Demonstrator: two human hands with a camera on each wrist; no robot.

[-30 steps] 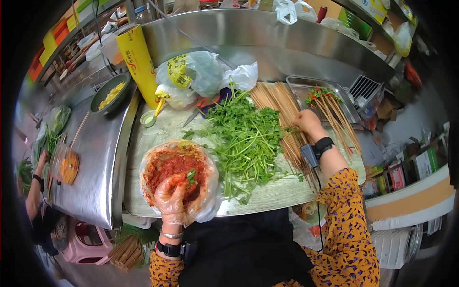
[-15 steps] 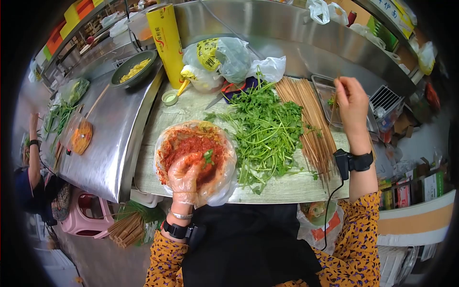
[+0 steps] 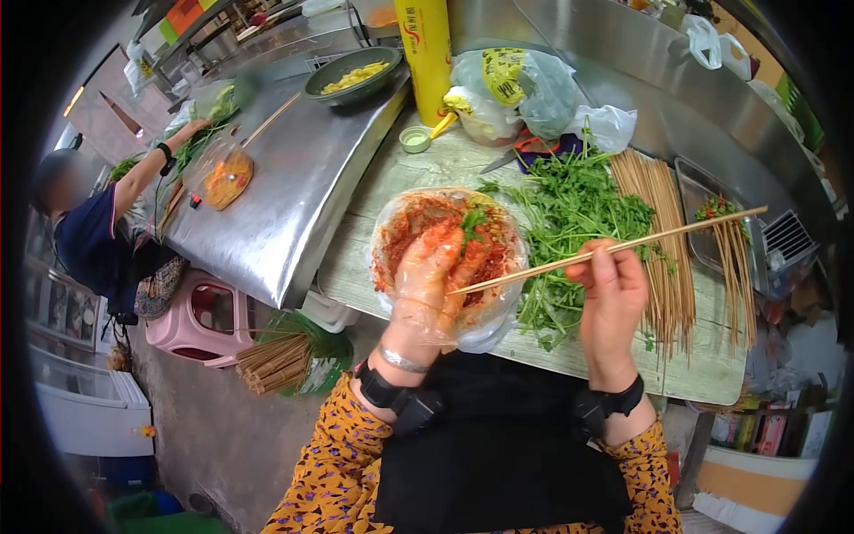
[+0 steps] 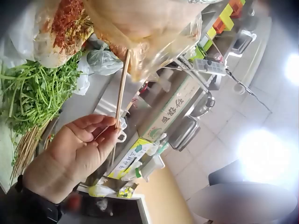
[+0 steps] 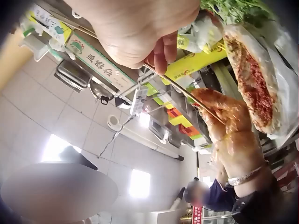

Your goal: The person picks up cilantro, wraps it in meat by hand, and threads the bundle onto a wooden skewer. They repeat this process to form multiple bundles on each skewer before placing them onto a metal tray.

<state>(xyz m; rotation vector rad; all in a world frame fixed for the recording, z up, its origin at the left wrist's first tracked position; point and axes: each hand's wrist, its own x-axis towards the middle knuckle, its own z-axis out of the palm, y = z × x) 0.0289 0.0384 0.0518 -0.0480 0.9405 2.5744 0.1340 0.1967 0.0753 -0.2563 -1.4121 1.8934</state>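
The left hand (image 3: 425, 283), in a clear glove smeared with red sauce, is over the plastic-lined bowl of red paste (image 3: 507, 233) and pinches a green sprig (image 3: 472, 221) with sauce on it. A thin wooden skewer (image 3: 676, 230) is pinched between the thumb and fingers of the bare right hand (image 3: 614, 298); its lower end meets the gloved palm. In the right wrist view the skewer (image 5: 187, 93) runs to the sauce-covered left hand (image 5: 238, 135). Leafy greens (image 3: 569, 214) lie right of the bowl, beside a row of loose skewers (image 3: 667, 276).
A metal tray (image 3: 689, 182) with filled skewers (image 3: 731, 258) stands at the right. Behind are plastic bags (image 3: 543, 89), a yellow roll box (image 3: 425, 62), scissors and a small green dish (image 3: 414, 139). Another person (image 3: 107, 218) works at the steel counter (image 3: 267, 191) on the left.
The right hand has come from the loose skewers to the left hand, bringing one skewer. The left hand has risen from the paste with the sprig. The head view has shifted left.
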